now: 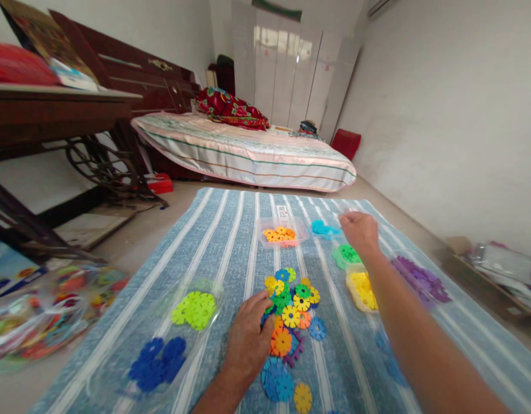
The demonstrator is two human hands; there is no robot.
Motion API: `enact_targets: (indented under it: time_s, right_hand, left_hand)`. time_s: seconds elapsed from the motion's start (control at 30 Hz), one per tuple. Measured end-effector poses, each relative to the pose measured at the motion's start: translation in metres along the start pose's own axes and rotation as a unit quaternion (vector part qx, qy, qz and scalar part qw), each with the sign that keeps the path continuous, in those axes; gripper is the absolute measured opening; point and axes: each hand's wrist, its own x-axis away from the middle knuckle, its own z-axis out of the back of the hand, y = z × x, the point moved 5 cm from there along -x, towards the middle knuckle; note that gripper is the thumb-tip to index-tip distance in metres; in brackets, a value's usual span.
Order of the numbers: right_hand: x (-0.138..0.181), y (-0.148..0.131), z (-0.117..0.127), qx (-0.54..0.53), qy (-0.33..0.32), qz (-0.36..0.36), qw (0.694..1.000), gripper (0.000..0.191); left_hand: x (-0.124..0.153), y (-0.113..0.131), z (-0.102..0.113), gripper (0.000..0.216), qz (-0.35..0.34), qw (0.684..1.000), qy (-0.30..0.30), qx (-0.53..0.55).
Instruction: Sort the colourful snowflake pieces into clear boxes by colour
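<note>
My left hand (248,336) rests palm down on the blue striped cloth (231,230), its fingers curled onto the edge of a mixed pile of coloured snowflake discs (293,305). What the fingers pinch is hidden. My right hand (359,230) reaches far forward, fingers closed, above the turquoise discs (323,228) and beside the green discs (346,253). Yellow discs (364,289) lie under my right forearm. An orange set sits in a clear tray (281,234).
Lime discs (195,309) and dark blue discs (157,357) lie at the left, purple discs (420,280) at the right. A bag of toys (45,313) sits on the floor at left. A bed (243,149) and a dark wooden table (54,115) stand behind.
</note>
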Motion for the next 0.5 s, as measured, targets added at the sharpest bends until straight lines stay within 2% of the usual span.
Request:
enact_targets:
  time_s: [0.13,0.27,0.37,0.5]
  right_hand:
    - [0.071,-0.005,-0.006,-0.065,-0.042,0.017,0.997,0.028]
    - [0.15,-0.015,-0.021,-0.175,-0.142,0.087,0.97,0.024]
    - [0.198,-0.02,-0.023,-0.188,-0.186,0.164,0.95,0.016]
    - [0.244,-0.026,-0.02,-0.164,-0.202,0.239,0.936,0.007]
  left_hand:
    - [-0.001,0.003,-0.001,0.02,-0.001,1.0,-0.011,-0.007]
    - [-0.002,0.006,-0.003,0.021,0.003,1.0,-0.027,-0.006]
    - [-0.002,0.008,-0.004,0.021,0.008,0.999,-0.031,-0.006]
    - [-0.002,0.009,-0.004,0.021,0.011,0.999,-0.03,-0.006]
